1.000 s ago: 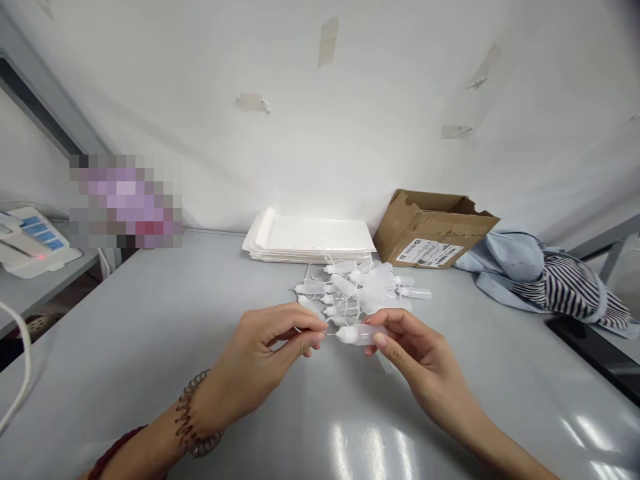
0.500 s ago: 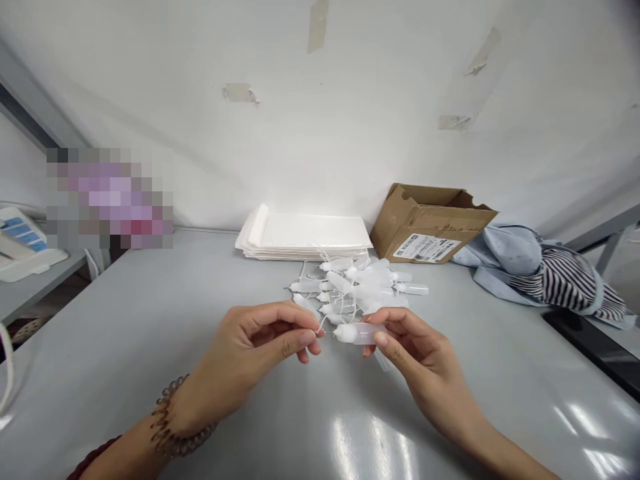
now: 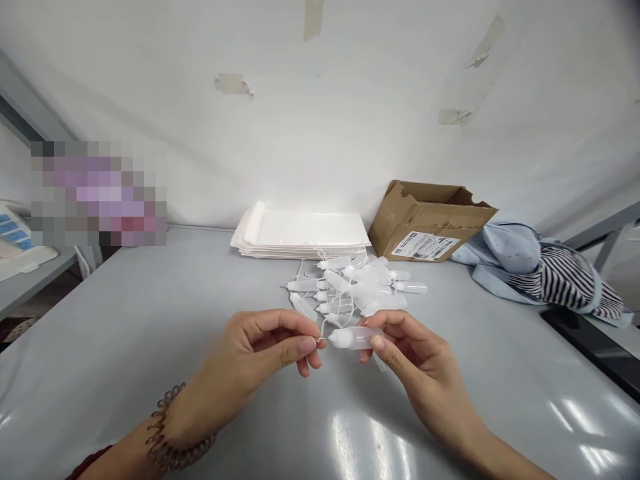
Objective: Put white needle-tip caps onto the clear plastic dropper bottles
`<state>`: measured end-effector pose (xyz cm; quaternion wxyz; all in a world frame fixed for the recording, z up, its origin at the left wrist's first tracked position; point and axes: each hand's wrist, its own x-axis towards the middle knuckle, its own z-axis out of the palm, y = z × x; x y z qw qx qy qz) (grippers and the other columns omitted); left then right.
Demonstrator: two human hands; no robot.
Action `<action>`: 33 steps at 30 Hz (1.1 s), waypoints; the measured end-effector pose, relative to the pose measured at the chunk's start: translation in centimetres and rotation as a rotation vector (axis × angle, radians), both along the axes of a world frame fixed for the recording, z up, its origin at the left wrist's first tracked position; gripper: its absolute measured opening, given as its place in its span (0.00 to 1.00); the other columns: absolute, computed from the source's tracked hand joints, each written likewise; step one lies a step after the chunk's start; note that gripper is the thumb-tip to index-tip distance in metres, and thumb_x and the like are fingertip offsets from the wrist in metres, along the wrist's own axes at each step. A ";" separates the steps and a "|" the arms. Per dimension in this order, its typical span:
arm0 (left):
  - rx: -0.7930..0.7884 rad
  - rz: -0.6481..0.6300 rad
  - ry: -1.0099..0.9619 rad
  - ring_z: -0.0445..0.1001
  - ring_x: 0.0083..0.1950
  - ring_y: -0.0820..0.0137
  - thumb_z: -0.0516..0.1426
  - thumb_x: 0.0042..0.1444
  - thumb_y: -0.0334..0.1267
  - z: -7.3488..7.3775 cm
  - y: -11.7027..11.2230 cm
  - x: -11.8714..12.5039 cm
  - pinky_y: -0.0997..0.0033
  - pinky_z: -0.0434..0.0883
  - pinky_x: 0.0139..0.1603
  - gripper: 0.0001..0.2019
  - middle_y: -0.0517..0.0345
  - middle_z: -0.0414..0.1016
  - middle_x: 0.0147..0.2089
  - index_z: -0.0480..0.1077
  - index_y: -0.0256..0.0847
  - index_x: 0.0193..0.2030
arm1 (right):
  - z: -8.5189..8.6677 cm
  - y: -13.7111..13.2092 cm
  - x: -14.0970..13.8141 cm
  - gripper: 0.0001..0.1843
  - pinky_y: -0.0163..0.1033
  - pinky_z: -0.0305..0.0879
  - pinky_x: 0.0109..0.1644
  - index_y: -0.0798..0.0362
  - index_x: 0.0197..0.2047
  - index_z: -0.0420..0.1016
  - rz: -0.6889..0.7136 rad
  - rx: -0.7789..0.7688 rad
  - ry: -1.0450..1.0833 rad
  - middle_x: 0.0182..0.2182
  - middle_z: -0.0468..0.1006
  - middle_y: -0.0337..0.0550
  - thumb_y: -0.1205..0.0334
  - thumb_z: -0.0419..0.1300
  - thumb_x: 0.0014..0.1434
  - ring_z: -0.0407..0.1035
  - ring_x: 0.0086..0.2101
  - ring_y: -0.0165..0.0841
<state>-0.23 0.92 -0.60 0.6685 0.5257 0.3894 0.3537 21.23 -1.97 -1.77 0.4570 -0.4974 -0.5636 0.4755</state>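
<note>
Shipping label (image 3: 425, 245) on the cardboard box (image 3: 400, 220): I see a barcode and print, too small for me to read.
Blue-keyed device (image 3: 10, 230): I can't make out any characters from here.

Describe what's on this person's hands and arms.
The left hand and right hand are bare, with no gloves. The left wrist wears a dark, brownish spiral coil bracelet, and a dark red band shows further up that forearm at the frame's edge. The right arm shows no jewellery or sleeve.
</note>
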 end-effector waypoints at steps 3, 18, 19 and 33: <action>-0.051 0.015 -0.023 0.71 0.28 0.76 0.60 0.55 0.37 -0.1 0.1 -0.1 0.79 0.70 0.33 0.04 0.61 0.76 0.27 0.76 0.41 0.33 | -0.1 -0.1 0.2 0.06 0.33 0.66 0.34 0.46 0.39 0.72 -0.006 0.005 -0.015 0.25 0.75 0.36 0.55 0.57 0.61 0.70 0.29 0.29; -0.166 0.018 -0.098 0.71 0.28 0.77 0.62 0.54 0.38 -0.4 0.1 -0.1 0.80 0.69 0.32 0.04 0.61 0.77 0.27 0.76 0.40 0.33 | 0.0 0.0 -0.6 0.06 0.33 0.69 0.32 0.48 0.37 0.73 -0.084 -0.012 0.005 0.26 0.76 0.38 0.56 0.59 0.58 0.71 0.27 0.30; -0.167 0.011 -0.099 0.71 0.28 0.77 0.62 0.54 0.38 -0.4 0.1 -0.1 0.80 0.69 0.32 0.04 0.61 0.77 0.27 0.76 0.40 0.33 | 0.0 -0.1 -0.7 0.06 0.32 0.69 0.32 0.48 0.37 0.73 -0.096 -0.009 0.010 0.26 0.75 0.37 0.57 0.59 0.58 0.71 0.27 0.29; -0.152 0.011 -0.138 0.71 0.28 0.79 0.61 0.55 0.35 -0.1 0.0 0.1 0.82 0.68 0.33 0.03 0.62 0.77 0.27 0.76 0.39 0.33 | -0.4 -0.2 -0.4 0.04 0.25 0.66 0.29 0.48 0.39 0.72 -0.073 0.189 -0.100 0.21 0.72 0.33 0.61 0.57 0.61 0.69 0.24 0.24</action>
